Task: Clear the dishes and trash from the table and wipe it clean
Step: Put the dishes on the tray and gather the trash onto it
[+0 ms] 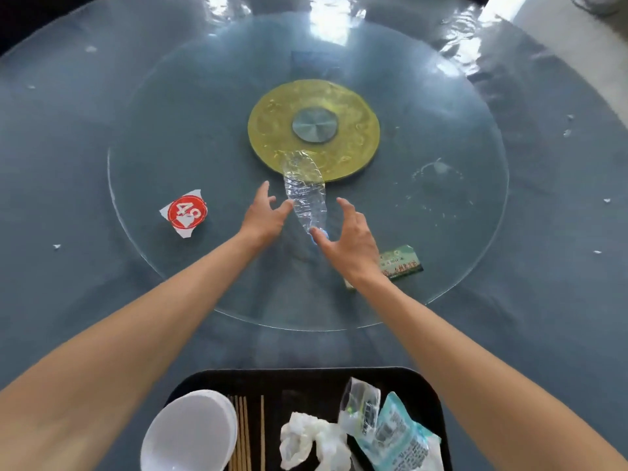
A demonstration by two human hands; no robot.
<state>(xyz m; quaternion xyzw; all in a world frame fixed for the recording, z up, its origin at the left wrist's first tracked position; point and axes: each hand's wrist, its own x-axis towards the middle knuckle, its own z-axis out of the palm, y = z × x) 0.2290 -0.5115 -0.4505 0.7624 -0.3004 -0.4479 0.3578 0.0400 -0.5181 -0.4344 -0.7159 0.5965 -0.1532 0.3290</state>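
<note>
A crushed clear plastic bottle [306,192] lies on the glass turntable [170,266], its far end over the yellow hub [272,130]. My left hand [263,215] is spread on its left, fingertips touching the bottle's side. On the bottle's right my right hand [350,239] is spread too, its thumb at the blue cap end. Neither hand grips anything. A red and white lid [185,213] lies on the turntable to the left. A green packet [402,261] sits partly under my right wrist.
At the near edge a black tray [306,379] holds stacked white bowls [190,433], chopsticks [246,433], a crumpled tissue [306,440] and plastic wrappers [390,433]. Small white scraps [56,246] dot the blue tablecloth [68,164] on both sides.
</note>
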